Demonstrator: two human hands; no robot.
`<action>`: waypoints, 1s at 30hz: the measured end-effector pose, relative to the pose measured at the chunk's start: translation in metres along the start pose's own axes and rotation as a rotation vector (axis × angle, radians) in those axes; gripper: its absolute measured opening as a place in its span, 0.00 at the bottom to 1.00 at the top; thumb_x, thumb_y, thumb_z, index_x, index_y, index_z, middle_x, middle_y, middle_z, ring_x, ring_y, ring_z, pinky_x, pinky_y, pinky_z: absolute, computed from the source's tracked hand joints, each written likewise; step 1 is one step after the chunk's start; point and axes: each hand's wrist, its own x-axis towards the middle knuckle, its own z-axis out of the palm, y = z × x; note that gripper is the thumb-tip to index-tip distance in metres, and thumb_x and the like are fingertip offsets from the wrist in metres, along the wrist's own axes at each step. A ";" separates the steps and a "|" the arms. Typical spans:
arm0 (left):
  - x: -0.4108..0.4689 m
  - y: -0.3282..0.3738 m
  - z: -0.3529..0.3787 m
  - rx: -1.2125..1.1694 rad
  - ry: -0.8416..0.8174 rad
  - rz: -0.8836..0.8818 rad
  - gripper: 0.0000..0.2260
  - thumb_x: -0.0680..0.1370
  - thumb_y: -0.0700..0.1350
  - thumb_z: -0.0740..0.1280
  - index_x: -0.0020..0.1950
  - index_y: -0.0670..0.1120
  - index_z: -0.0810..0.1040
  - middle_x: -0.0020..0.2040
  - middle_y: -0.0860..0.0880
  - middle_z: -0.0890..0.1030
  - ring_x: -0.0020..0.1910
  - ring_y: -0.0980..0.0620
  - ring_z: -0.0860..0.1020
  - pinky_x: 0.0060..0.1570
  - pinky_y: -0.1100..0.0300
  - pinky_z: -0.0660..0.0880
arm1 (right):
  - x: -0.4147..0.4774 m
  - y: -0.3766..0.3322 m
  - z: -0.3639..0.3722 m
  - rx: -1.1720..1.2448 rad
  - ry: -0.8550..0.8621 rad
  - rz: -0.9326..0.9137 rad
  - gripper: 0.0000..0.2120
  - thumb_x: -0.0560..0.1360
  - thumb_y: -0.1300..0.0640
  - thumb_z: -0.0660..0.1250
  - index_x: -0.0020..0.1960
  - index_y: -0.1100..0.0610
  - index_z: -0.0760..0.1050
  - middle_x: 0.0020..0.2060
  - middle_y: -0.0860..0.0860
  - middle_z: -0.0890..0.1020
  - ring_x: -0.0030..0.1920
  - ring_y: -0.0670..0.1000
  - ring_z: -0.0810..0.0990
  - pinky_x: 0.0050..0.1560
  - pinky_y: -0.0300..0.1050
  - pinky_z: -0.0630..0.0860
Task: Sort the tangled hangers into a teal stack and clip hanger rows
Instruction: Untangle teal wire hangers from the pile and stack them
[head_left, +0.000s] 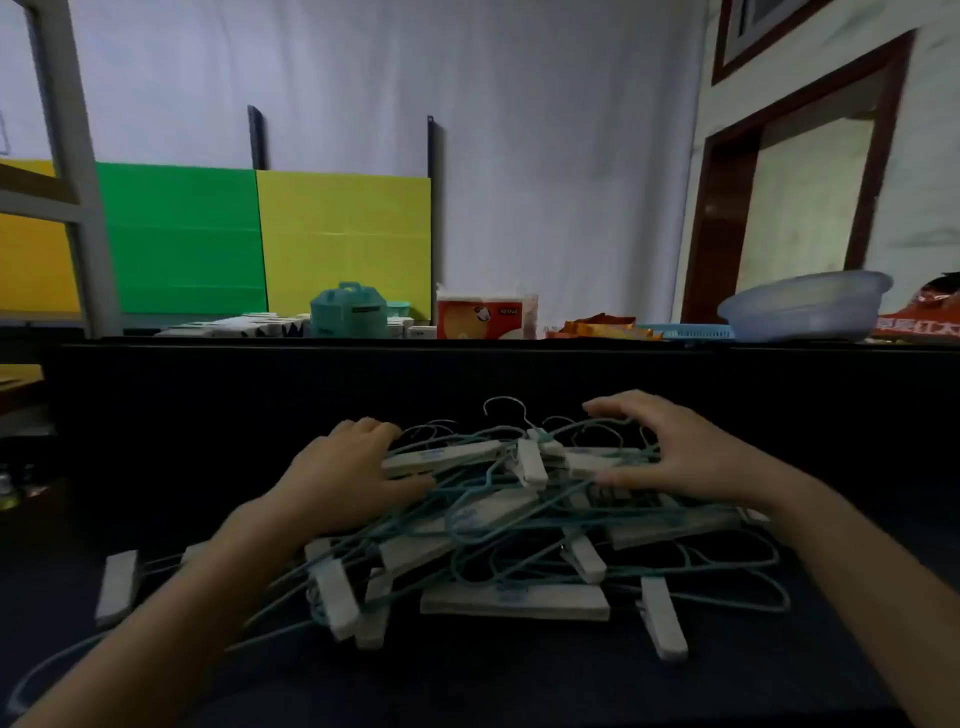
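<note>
Nearest, the dark desk (519, 686) is carrying a tangled pile (483, 525) at its middle, with both bare forearms reaching in over it from the near corners. At the near left, one pale clip (117, 587) is lying a little apart from the heap, and a loop of teal wire (41, 670) is trailing out toward the near left edge. Within the pile, teal wire hangers (519, 491) are weaving through and over white clip hangers (514, 603), whose bars and clips are pointing every way.

Further in, the left grip (353, 473) is clasping the pile's far left side, fingers curling over a white bar and thumb lying under it. The right grip (670, 452) is clutching the far right side, fingers spreading and bending over the teal wires, thumb pressing along a white bar.

Beyond the pile, a low dark panel (208, 384) is closing off the far edge. Past it, a teal container (348, 312), a red and white packet (485, 317), a blue basket (691, 331) and a translucent basin (800, 306) are standing in a row, with green (182, 239) and yellow (345, 239) boards and a white curtain (519, 130) hanging behind.
</note>
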 end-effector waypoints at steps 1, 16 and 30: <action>0.009 -0.001 0.002 0.020 -0.075 -0.034 0.36 0.72 0.66 0.59 0.74 0.48 0.57 0.73 0.48 0.63 0.70 0.48 0.63 0.67 0.54 0.65 | 0.008 0.006 -0.003 -0.050 -0.063 0.002 0.37 0.68 0.45 0.72 0.72 0.46 0.59 0.65 0.39 0.63 0.64 0.40 0.62 0.62 0.32 0.60; 0.045 -0.012 0.007 -0.116 -0.302 -0.097 0.30 0.67 0.65 0.67 0.61 0.49 0.67 0.58 0.52 0.66 0.53 0.55 0.69 0.56 0.61 0.70 | 0.076 0.069 0.000 -0.155 -0.349 -0.090 0.40 0.59 0.34 0.73 0.66 0.38 0.60 0.58 0.30 0.63 0.61 0.36 0.65 0.64 0.35 0.62; 0.045 -0.025 -0.026 -0.241 0.048 0.059 0.34 0.65 0.57 0.73 0.67 0.48 0.65 0.59 0.53 0.63 0.49 0.54 0.67 0.50 0.64 0.65 | 0.063 0.016 -0.016 -0.073 0.004 -0.255 0.40 0.53 0.29 0.71 0.63 0.36 0.65 0.56 0.29 0.67 0.59 0.33 0.70 0.57 0.37 0.69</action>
